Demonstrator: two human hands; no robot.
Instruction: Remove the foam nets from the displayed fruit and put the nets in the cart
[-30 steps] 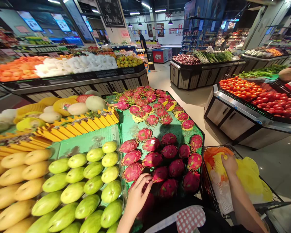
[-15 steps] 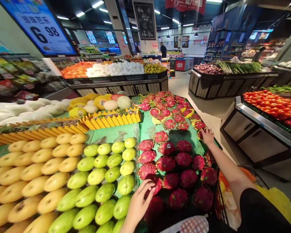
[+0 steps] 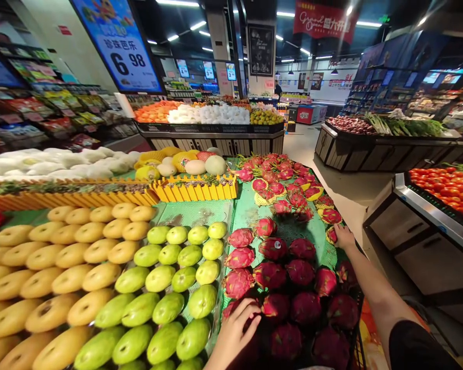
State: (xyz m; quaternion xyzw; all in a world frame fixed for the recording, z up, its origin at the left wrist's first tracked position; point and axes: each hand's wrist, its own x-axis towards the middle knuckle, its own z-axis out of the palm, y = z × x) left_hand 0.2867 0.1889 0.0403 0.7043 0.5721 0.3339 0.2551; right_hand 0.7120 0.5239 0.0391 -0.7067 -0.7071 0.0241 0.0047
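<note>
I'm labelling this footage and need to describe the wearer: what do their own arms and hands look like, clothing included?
The left hand and right hand are both bare, with no glove, ring or watch visible. On the right arm, a plain black sleeve ends well short of the wrist, leaving the forearm uncovered. The left sleeve is out of view.

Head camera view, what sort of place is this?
Most likely a supermarket's produce section: there are rows of dragon fruit, heaped tomatoes and a price screen reading 6.98.
</note>
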